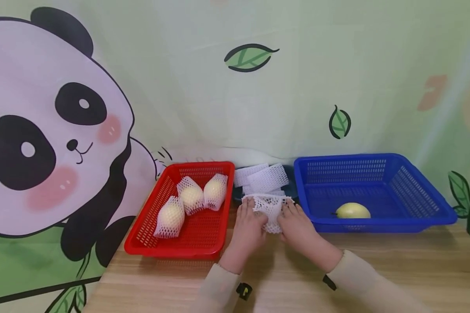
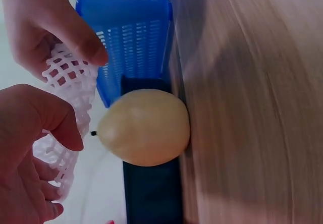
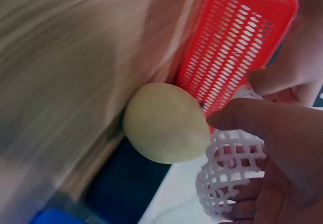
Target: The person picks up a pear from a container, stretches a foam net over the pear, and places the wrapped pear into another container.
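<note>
My left hand (image 1: 248, 225) and right hand (image 1: 299, 225) pinch the foam net (image 1: 272, 209) above the pear (image 2: 146, 128), which could tear if overstretched.

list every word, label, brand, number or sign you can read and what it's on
No text can be read in any view.
Black piece by the left sleeve: yellow mark, too small to read.
Backdrop: drawings; faint pink marks low down too blurred to read.
Foam net, red basket, blue basket: no lettering visible.
</note>
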Available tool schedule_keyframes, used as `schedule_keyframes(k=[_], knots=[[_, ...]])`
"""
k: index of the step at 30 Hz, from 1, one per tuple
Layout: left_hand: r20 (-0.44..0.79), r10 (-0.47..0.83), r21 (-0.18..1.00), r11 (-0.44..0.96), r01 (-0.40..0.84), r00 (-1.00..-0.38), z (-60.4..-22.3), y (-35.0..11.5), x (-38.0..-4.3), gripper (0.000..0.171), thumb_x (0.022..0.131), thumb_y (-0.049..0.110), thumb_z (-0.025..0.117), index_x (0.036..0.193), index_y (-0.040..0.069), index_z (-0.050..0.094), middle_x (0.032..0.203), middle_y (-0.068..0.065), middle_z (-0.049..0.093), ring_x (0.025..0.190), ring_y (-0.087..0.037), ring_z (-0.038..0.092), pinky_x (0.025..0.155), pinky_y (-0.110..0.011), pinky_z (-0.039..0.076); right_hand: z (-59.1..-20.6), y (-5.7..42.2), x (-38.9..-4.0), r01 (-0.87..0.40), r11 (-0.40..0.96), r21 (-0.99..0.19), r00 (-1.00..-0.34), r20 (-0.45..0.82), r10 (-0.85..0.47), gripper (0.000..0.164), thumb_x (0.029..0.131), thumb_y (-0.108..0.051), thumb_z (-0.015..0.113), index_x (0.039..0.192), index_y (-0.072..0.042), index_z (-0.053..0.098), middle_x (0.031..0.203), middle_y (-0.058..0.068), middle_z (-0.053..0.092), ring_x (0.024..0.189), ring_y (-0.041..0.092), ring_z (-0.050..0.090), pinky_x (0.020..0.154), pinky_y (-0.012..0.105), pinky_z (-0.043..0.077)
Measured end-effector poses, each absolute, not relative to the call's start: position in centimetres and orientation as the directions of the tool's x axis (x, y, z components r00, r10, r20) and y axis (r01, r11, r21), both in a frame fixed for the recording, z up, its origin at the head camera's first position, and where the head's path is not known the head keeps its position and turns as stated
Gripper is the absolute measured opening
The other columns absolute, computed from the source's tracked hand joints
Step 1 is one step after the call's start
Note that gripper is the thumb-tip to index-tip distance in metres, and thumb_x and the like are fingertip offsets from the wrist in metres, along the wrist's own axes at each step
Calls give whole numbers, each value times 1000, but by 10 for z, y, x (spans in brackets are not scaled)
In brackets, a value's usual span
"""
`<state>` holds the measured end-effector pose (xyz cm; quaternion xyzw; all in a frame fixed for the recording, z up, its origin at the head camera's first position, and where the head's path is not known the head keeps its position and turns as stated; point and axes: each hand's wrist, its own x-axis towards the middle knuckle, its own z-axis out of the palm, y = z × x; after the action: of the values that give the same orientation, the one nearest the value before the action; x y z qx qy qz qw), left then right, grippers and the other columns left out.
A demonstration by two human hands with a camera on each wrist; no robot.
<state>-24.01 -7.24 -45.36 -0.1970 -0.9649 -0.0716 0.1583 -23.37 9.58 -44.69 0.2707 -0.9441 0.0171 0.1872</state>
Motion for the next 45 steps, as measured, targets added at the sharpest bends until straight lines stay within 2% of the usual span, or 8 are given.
schedule_keyframes(k=[8,18,27,31,34,38,41,45], knots=[[242,335,178,907,381,-911,-458,-70,-258,16,79,14,73,95,15,76,150,-30,51,147,-53,38,120,-69,31,-456,82,-252,-447,894,-28,-865,268,-424,36,76,-15,85,98,9,70,133,34,62,137,49,52,112,58,46],[207,330,203,906,371,-921,-465,-73,-266,6,80,12,67,82,14,72,141,-32,58,142,-55,44,114,-72,35,-470,86,-268,-461,884,-84,-870,239,-431,25,75,-15,85,83,4,71,127,30,65,137,47,52,109,58,49],[208,312,271,892,361,-927,-483,-76,-273,5,80,12,65,80,7,67,117,-24,65,134,-53,50,113,-67,39,-481,94,-280,-523,831,-190,-844,253,-473,25,73,-9,82,65,0,60,91,24,70,116,44,66,117,50,44],[244,338,274,875,399,-909,-490,-78,-273,11,81,13,66,75,4,66,104,-21,67,118,-43,58,110,-61,42,-486,98,-282,-537,804,-257,-840,258,-478,25,72,-9,81,62,-1,59,94,25,71,120,47,64,115,51,46],[233,345,378,829,412,-909,-493,-80,-273,13,83,13,67,76,2,68,101,-18,68,106,-36,61,102,-50,47,-491,102,-283,-549,778,-304,-834,265,-485,24,71,-9,81,62,-2,59,96,22,72,111,44,67,100,48,55],[135,295,632,709,312,-946,-491,-83,-276,22,86,19,68,72,3,63,77,-8,60,75,-20,55,65,-29,46,-495,107,-286,-576,730,-367,-817,273,-508,23,72,-9,79,63,-4,58,85,14,67,77,25,61,70,36,51],[61,256,739,638,216,-965,-493,-84,-277,25,86,20,69,68,7,57,63,1,46,61,-12,41,52,-21,34,-495,110,-284,-587,697,-411,-808,256,-530,23,72,-8,79,63,-4,58,88,13,66,75,18,53,68,32,46],[53,249,747,633,204,-967,-495,-86,-276,16,81,10,74,71,2,64,69,-1,54,64,-12,44,54,-21,39,-491,113,-279,-575,699,-425,-812,190,-552,20,72,-10,81,66,-4,64,101,16,68,88,26,60,82,37,52]])
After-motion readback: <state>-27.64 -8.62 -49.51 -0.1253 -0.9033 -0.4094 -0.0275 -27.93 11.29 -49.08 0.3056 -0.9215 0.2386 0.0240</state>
